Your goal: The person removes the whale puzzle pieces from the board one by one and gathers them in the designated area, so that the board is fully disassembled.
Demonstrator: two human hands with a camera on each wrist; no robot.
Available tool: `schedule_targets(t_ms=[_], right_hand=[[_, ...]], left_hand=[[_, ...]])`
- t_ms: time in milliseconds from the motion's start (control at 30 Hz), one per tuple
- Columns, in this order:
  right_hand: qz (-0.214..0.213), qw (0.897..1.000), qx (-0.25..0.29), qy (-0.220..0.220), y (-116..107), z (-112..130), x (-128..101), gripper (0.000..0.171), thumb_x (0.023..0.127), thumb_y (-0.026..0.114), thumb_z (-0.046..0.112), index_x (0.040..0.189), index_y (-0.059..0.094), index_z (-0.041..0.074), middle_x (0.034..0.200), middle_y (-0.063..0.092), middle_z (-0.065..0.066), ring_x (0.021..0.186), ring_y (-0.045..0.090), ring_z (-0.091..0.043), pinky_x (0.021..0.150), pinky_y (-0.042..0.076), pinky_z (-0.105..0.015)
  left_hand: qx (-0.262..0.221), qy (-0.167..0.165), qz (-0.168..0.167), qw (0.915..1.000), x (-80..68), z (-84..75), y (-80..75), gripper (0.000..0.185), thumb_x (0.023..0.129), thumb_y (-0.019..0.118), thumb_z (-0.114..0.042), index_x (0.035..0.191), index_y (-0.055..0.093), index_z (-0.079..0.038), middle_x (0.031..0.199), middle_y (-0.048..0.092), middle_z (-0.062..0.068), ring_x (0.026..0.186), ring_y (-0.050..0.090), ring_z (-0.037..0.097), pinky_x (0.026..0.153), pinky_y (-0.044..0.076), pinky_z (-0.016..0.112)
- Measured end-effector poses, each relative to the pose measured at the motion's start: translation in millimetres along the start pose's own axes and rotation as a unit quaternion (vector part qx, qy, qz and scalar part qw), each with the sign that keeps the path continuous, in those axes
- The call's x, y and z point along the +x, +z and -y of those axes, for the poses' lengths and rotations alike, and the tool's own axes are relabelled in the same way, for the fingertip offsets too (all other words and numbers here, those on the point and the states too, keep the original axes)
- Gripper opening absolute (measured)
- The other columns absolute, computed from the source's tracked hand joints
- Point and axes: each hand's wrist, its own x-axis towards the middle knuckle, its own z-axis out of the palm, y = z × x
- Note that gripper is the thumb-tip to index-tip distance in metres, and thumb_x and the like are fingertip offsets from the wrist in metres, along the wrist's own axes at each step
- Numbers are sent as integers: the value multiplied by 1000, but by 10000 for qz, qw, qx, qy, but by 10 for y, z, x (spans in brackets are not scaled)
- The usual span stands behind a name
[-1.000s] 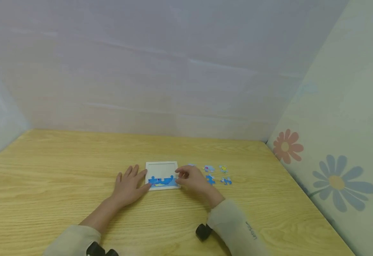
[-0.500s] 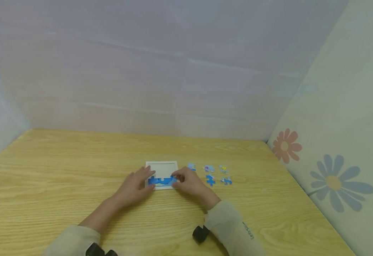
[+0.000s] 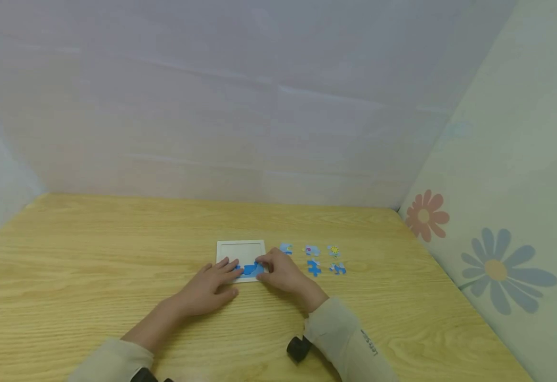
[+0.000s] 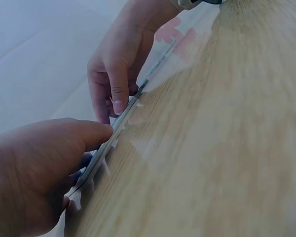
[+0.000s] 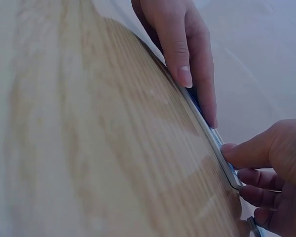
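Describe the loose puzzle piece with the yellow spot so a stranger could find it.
On the wooden table, right of the white puzzle frame, lie five loose pieces in two rows. It is the far row's rightmost piece, the only one with yellow.

Soft, even light fills the head view, flat and cool, and the wooden table (image 3: 92, 276) shows only faint shadows under the forearms. The picture is slightly hazy, small details smeared. Both wrist views look dim and bluish, the tabletop bulging with lens curve, its grain blurred toward the edges, pale glare streaks across it.
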Motion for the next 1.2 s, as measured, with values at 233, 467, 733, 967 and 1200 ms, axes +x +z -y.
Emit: schedule_targets(t_ms=[233,467,733,967,1200], right_hand=[[258,9995,-160,57,-21,16,20,36,79,63,10,113,56,-1,77,42,-3,65,38,-12,56,34,-22],[327,9994,-83,9,-28,28,39,32,78,63,10,108,56,0,81,44,-4,70,40,-13,61,37,-23],[366,9993,-29,3,-3,-1,85,28,78,63,11,103,56,1,83,44,-4,74,40,-14,65,37,-24],[300,9995,-30,-6,0,5,90,28,77,64,11,101,55,1,85,43,-4,75,39,-15,66,37,-25],[221,9991,349,21,-12,14,55,30,77,64,9,104,53,2,94,48,-5,78,43,-18,68,38,-27]], left_hand=[[-44,-6,84,10000,17,22,29,47,87,50,-26,126,43,-2,134,32,15,124,19,34,92,13,58],[18,-47,152,9999,-2,0,13,48,87,51,-26,127,42,-2,134,31,16,124,18,35,93,12,58],[6,-91,250,9996,-24,-18,-9,49,87,50,-26,128,40,-2,135,28,16,125,16,34,93,12,58],[-22,-29,195,9998,-24,-31,-7,48,87,50,-26,128,40,-1,135,29,17,124,17,35,92,12,59],[-109,-109,209,9997,-23,-36,-8,48,87,50,-26,128,41,-1,135,27,18,125,17,35,93,10,58]])
